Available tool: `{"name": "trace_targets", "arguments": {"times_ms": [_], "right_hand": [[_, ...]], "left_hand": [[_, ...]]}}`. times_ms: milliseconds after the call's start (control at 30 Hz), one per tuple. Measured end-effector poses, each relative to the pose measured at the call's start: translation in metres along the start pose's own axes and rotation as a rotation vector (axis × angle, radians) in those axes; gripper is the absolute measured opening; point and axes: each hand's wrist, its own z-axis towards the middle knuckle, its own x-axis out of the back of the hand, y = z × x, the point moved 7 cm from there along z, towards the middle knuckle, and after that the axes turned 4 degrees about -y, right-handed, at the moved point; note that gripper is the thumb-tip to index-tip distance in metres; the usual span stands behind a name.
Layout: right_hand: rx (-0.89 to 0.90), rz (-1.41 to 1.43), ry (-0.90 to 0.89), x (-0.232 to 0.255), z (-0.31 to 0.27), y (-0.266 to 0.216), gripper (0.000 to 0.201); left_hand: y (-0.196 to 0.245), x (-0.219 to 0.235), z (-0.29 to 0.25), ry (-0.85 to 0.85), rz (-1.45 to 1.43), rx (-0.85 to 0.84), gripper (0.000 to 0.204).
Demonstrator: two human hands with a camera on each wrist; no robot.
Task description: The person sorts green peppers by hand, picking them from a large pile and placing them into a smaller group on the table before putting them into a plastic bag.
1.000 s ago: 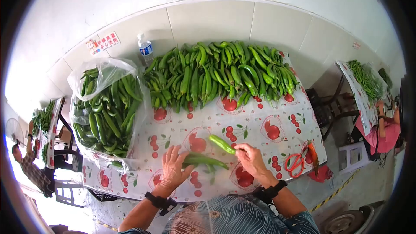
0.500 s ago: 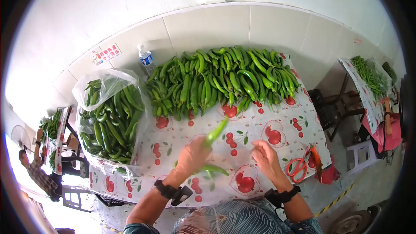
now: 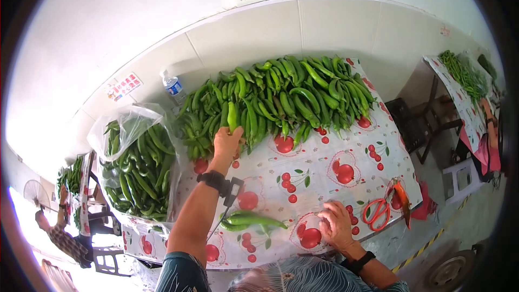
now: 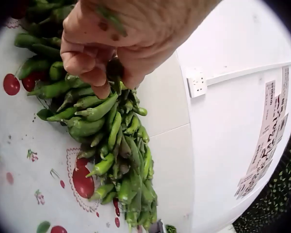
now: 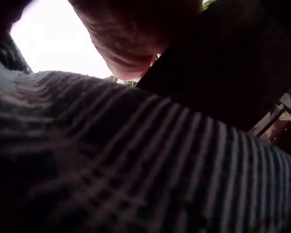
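Note:
In the head view my left hand (image 3: 227, 143) reaches forward to the front left of a long pile of green peppers (image 3: 303, 86). It grips a light green pepper (image 3: 232, 116), which overlaps the pile. The left wrist view shows the thumb and fingers of the left hand (image 4: 121, 39) curled in over the peppers (image 4: 92, 126). My right hand (image 3: 336, 224) hangs loosely curled over the front of the table with nothing in it. Between the hands, a few loose green peppers (image 3: 251, 219) lie on the patterned tablecloth (image 3: 259, 173).
A clear plastic bag (image 3: 175, 184) full of green peppers stands at the left. Behind it is a water bottle (image 3: 173, 85). Red-handled scissors (image 3: 377, 213) lie at the right edge beside an orange-red object (image 3: 401, 203). Other people work at side tables.
My left hand picked up the light green pepper that my right hand held and carried it forward to the pile. The right hand let go and drew back toward the table's front.

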Motion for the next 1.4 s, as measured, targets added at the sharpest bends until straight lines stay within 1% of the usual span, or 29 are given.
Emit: {"name": "trace_targets", "arguments": {"times_ms": [33, 67, 133, 167, 267, 367, 467, 567, 667, 733, 767, 867, 967, 1067, 1167, 1267, 1367, 1400], "right_hand": [[-0.005, 0.017, -0.004, 0.0, 0.0, 0.001, 0.029], [-0.006, 0.019, 0.005, 0.0, 0.0, 0.002, 0.028], [-0.002, 0.023, 0.017, -0.001, -0.001, 0.005, 0.027], [-0.003, 0.019, 0.025, -0.001, 0.0, 0.006, 0.026], [-0.01, 0.021, 0.042, -0.002, 0.001, 0.006, 0.026], [-0.024, 0.026, 0.047, 0.0, 0.002, 0.004, 0.026], [-0.037, 0.02, 0.037, 0.001, 0.003, 0.002, 0.025], [-0.043, 0.029, 0.048, 0.002, 0.002, 0.001, 0.024], [-0.024, 0.034, 0.064, 0.0, 0.002, 0.004, 0.021], [-0.039, 0.041, 0.049, -0.003, -0.002, 0.007, 0.02], [-0.035, 0.037, 0.042, -0.002, 0.001, 0.004, 0.018], [-0.028, 0.028, 0.032, -0.003, 0.002, 0.004, 0.019], [-0.002, -0.001, 0.044, -0.006, 0.002, 0.005, 0.02], [-0.02, 0.009, 0.032, -0.006, 0.002, 0.005, 0.021], [-0.042, -0.024, 0.018, -0.008, 0.0, 0.005, 0.021], [-0.015, -0.04, 0.034, -0.008, 0.0, 0.005, 0.021], [-0.02, -0.027, 0.036, -0.008, 0.0, 0.004, 0.021], [-0.017, -0.025, 0.038, -0.008, 0.0, 0.003, 0.021]], "left_hand": [[-0.004, -0.001, 0.014, 0.011, 0.169, -0.016, 0.036], [-0.013, -0.003, 0.024, 0.029, 0.252, -0.009, 0.038], [-0.013, -0.008, 0.029, 0.068, 0.415, 0.006, 0.042], [-0.014, -0.011, 0.031, 0.061, 0.464, 0.017, 0.044], [-0.017, -0.017, 0.042, 0.059, 0.502, -0.068, 0.042], [-0.008, -0.021, 0.039, 0.004, 0.438, -0.11, 0.04], [-0.01, -0.018, 0.042, 0.04, 0.397, -0.131, 0.041], [-0.018, -0.018, 0.039, 0.017, 0.308, -0.152, 0.038], [-0.032, -0.003, 0.041, 0.116, 0.293, -0.396, 0.039], [-0.008, 0.005, -0.004, -0.104, 0.098, -0.19, 0.042], [-0.014, 0.008, -0.014, -0.166, 0.124, -0.216, 0.047], [-0.019, 0.009, -0.08, -0.429, 0.465, -0.431, 0.057], [-0.038, 0.019, -0.151, -0.558, 0.671, -0.559, 0.07], [-0.05, 0.019, -0.2, -0.605, 0.734, -0.451, 0.075], [-0.062, 0.017, -0.225, -0.456, 0.968, -0.54, 0.078], [-0.084, 0.017, -0.215, -0.4, 0.937, -0.415, 0.08], [-0.091, 0.012, -0.202, -0.363, 0.962, -0.468, 0.071], [-0.093, 0.014, -0.197, -0.329, 0.919, -0.43, 0.068]]}}
